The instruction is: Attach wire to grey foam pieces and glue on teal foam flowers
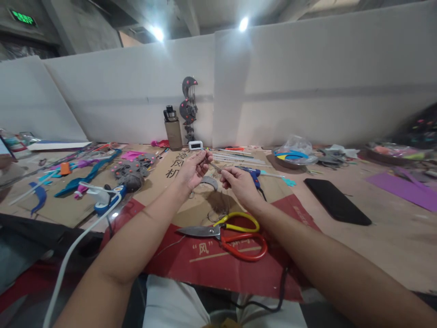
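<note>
The right fingers (pixel 228 175) are pinching a rod (pixel 216 168) that is jutting toward the left hand (pixel 194 171), whose grip I can't tell.

Two overhead lamps (pixel 157 33) flare hazily, soft shadows cross the white panels (pixel 307 61), and the view blurs toward its sides.

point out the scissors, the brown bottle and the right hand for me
Scissors (pixel 215 231): head view, on the metal near the pivot.
Brown bottle (pixel 174 134): head view, on the body, below the cap.
Right hand (pixel 241 185): head view, on the back of the hand.
</note>
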The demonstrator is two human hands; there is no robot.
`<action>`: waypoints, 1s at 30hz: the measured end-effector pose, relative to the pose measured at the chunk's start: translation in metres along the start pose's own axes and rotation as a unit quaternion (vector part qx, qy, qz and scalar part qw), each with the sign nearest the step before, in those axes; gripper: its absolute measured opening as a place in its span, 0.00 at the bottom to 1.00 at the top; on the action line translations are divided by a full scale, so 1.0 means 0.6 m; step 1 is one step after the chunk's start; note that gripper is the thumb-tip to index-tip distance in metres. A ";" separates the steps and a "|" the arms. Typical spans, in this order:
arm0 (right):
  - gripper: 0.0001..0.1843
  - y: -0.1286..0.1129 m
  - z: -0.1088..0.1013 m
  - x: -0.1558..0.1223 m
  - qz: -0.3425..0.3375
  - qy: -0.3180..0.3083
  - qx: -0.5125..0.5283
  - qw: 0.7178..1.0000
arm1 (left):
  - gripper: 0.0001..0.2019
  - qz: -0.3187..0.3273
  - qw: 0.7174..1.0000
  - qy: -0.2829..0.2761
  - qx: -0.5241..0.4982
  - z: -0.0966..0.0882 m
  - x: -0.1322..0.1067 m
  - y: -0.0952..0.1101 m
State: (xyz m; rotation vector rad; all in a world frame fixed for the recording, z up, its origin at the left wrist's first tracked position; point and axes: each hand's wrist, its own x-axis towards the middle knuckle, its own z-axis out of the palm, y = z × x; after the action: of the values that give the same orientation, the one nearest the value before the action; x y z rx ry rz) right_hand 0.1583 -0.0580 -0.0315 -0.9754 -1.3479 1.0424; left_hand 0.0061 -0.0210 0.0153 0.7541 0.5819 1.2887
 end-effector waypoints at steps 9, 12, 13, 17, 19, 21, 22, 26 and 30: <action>0.12 -0.007 -0.023 0.014 0.000 -0.002 -0.046 0.999 | 0.02 -0.004 0.995 0.016 0.097 -0.019 0.013 -0.015; 0.09 -0.012 -0.042 0.022 0.005 -0.043 -0.162 0.986 | 0.03 -0.005 0.972 0.066 0.227 -0.033 0.021 -0.012; 0.09 -0.015 -0.048 0.024 0.008 -0.059 -0.206 0.977 | 0.04 0.021 0.958 0.088 0.272 -0.035 0.023 -0.009; 0.11 -0.027 -0.062 0.024 -0.035 -0.101 -0.346 0.932 | 0.08 0.163 0.911 0.060 0.374 -0.024 0.017 -0.004; 0.12 -0.034 -0.063 0.020 -0.071 -0.108 -0.382 0.915 | 0.09 0.150 0.916 -0.037 0.370 -0.014 0.010 -0.011; 0.13 -0.042 -0.062 0.016 -0.098 -0.109 -0.403 0.903 | 0.10 0.097 0.916 -0.118 0.371 -0.007 0.004 -0.025; 0.13 -0.046 -0.061 0.014 -0.108 -0.106 -0.411 0.899 | 0.11 0.070 0.913 -0.148 0.374 -0.006 0.002 -0.032; 0.14 -0.052 -0.061 0.011 -0.147 -0.100 -0.420 0.890 | 0.16 0.022 0.901 -0.224 0.370 -0.005 -0.004 -0.051; 0.14 -0.046 -0.063 0.015 -0.175 -0.092 -0.420 0.886 | 0.17 0.024 0.884 -0.224 0.410 0.005 -0.014 -0.047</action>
State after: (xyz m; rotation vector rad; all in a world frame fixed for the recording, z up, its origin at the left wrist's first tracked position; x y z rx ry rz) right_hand 0.1965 -0.0549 -0.0029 -1.1936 -2.1159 0.2388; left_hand 0.0245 -0.0327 -0.0046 1.7249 0.7269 0.8259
